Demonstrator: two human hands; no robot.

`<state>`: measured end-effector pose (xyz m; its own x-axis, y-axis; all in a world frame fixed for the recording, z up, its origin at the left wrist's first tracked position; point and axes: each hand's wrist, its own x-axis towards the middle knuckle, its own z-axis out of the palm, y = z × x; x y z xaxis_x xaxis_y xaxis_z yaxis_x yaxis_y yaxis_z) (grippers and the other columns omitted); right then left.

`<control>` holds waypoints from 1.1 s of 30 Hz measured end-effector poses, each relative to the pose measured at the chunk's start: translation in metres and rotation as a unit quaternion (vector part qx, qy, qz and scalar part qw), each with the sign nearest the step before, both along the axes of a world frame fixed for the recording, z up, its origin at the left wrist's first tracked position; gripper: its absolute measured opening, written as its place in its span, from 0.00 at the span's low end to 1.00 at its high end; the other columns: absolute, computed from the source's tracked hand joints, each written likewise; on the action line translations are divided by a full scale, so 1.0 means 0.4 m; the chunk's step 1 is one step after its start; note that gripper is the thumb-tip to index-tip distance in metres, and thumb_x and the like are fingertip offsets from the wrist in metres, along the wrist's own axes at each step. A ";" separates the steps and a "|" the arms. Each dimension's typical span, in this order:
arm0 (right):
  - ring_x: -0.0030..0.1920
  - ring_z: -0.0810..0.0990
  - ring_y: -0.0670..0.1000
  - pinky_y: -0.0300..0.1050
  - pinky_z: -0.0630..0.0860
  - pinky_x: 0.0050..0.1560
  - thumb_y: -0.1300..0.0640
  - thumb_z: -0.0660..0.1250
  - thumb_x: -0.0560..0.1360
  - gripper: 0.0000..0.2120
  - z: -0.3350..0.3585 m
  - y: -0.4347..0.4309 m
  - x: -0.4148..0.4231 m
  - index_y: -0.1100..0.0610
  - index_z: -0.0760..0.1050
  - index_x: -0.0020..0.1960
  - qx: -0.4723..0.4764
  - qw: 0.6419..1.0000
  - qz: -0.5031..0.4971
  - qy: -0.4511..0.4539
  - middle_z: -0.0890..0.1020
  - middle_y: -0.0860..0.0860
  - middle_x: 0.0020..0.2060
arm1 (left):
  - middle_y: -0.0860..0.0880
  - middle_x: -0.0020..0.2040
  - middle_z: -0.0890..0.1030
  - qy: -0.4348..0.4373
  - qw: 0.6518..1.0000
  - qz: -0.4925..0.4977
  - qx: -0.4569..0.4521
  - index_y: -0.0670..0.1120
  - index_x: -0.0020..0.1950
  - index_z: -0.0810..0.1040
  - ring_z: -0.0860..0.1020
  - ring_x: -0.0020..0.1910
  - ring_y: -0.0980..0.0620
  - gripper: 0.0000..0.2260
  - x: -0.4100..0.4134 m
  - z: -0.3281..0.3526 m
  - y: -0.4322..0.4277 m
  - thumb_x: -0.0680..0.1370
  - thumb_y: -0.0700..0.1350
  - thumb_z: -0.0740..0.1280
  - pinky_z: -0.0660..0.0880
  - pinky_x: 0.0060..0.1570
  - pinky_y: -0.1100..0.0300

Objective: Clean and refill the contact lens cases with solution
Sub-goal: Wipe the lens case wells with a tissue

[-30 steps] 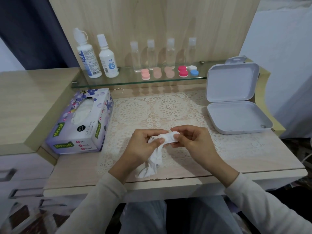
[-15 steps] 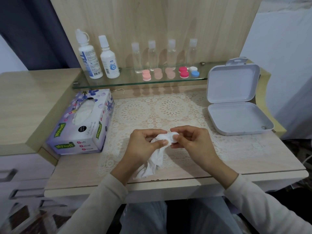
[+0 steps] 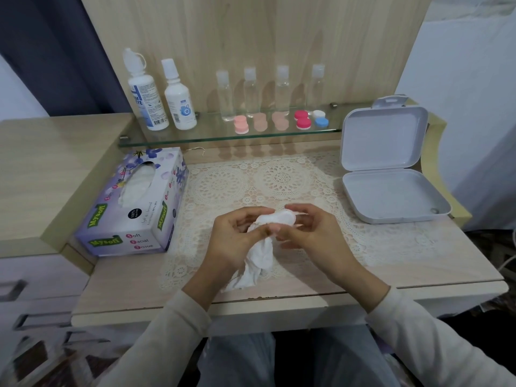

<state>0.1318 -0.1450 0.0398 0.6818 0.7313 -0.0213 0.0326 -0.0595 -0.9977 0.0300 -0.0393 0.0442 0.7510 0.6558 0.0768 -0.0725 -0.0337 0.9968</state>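
Both hands are busy mid-frame just above the bench (image 3: 418, 261). The left hand (image 3: 234, 236) grips a bunched white tissue (image 3: 259, 258), and the right hand (image 3: 310, 236) pinches a white lens case (image 3: 284, 217) with the tissue pressed against it. More lens cases (image 3: 303, 120) sit on the glass shelf (image 3: 223, 136) up top, right of the solution bottles (image 3: 148, 99). Tissue box (image 3: 134, 208) at left, open white box (image 3: 391, 191) at right.

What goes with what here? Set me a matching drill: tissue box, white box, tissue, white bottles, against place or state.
1 tissue box
2 white box
3 tissue
4 white bottles

A on the glass shelf
B in the left hand, against the lens case in the right hand
C lid open, right of the mat
D left of the mat

Pairs: 1-D, 2-C, 3-B, 4-A
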 end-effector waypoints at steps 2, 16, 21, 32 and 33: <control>0.41 0.83 0.54 0.52 0.80 0.47 0.58 0.76 0.64 0.15 -0.004 0.002 -0.012 0.58 0.78 0.49 -0.036 0.999 0.035 -0.012 0.83 0.56 0.41 | 0.51 0.40 0.84 -0.012 0.999 0.005 -0.035 0.44 0.45 0.81 0.81 0.42 0.57 0.10 0.004 0.002 -0.004 0.66 0.34 0.72 0.76 0.40 0.67; 0.29 0.70 0.48 0.38 0.69 0.30 0.72 0.57 0.74 0.11 0.008 -0.032 0.012 0.57 0.70 0.44 -0.028 0.999 0.044 0.003 0.73 0.56 0.33 | 0.48 0.45 0.83 0.018 0.999 0.015 -0.029 0.45 0.47 0.81 0.81 0.40 0.57 0.08 -0.002 -0.005 0.015 0.72 0.34 0.68 0.75 0.38 0.69; 0.27 0.67 0.43 0.33 0.66 0.30 0.65 0.62 0.75 0.05 0.032 -0.039 0.020 0.58 0.71 0.41 -0.018 0.999 0.050 -0.009 0.72 0.50 0.31 | 0.49 0.45 0.82 0.020 0.999 0.006 -0.035 0.48 0.49 0.80 0.82 0.40 0.56 0.11 -0.003 -0.006 0.013 0.73 0.34 0.67 0.75 0.39 0.70; 0.29 0.74 0.40 0.30 0.69 0.33 0.61 0.75 0.65 0.07 0.009 -0.028 0.035 0.53 0.79 0.33 -0.040 0.991 -0.018 -0.124 0.78 0.43 0.26 | 0.51 0.50 0.81 0.012 1.000 -0.015 -0.016 0.46 0.55 0.78 0.82 0.44 0.55 0.12 -0.008 0.006 0.012 0.76 0.34 0.64 0.76 0.42 0.69; 0.29 0.74 0.41 0.32 0.70 0.33 0.61 0.75 0.65 0.08 0.009 -0.027 0.035 0.53 0.78 0.34 -0.035 0.991 -0.024 -0.125 0.77 0.44 0.26 | 0.51 0.50 0.81 0.009 1.000 -0.013 -0.012 0.46 0.55 0.78 0.82 0.44 0.55 0.12 -0.008 0.007 0.011 0.76 0.34 0.64 0.76 0.42 0.69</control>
<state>0.1456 -0.1559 0.0435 0.7067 0.7000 0.1031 0.2743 -0.1367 -0.9519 0.0268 -0.0348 0.0468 0.7692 0.6372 0.0471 -0.0549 -0.0075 0.9985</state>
